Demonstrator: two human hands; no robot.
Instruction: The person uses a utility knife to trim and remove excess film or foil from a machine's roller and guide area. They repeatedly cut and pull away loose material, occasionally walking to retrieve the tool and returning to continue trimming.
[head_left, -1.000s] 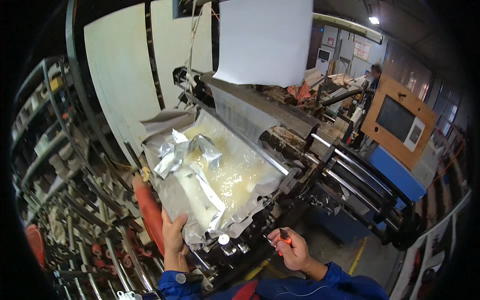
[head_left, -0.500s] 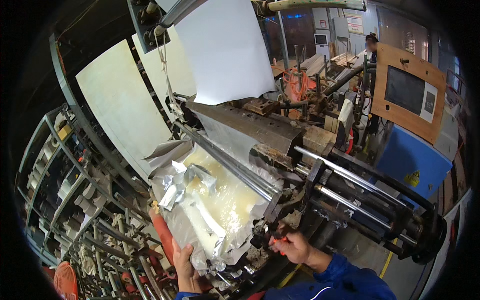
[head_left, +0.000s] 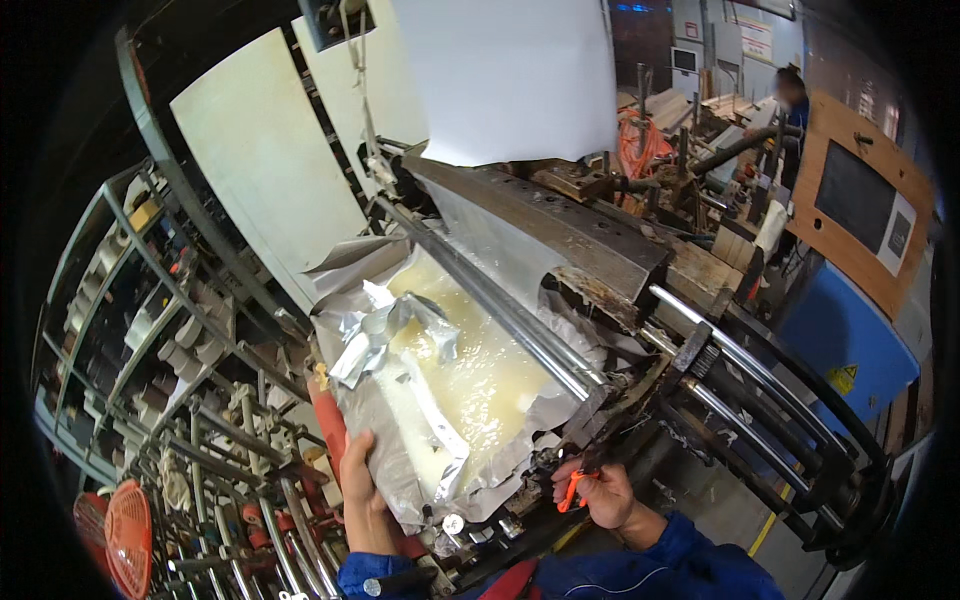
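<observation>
A foil-lined tray (head_left: 400, 470) holding pale yellow liquid glue sits under a long steel roller (head_left: 500, 300) on a large machine. My left hand (head_left: 362, 495) presses flat against the tray's near left side, fingers on the crumpled foil. My right hand (head_left: 598, 492) is closed around a small orange-handled tool (head_left: 572, 490) at the tray's near right corner, close to the roller's end bracket. Crumpled foil pieces (head_left: 385, 335) lie in the glue toward the far left.
Wide white paper webs (head_left: 510, 75) hang above the machine. Racks of metal rollers and parts (head_left: 170, 340) stand at left, with an orange fan (head_left: 125, 535) low left. Chrome bars (head_left: 760, 390) run at right beside a blue cabinet (head_left: 850, 340). Another person (head_left: 790, 95) stands far back right.
The view has moved closer and lower over the tray. My left hand stays on the foil side and my right hand keeps the orange tool near the same corner.
</observation>
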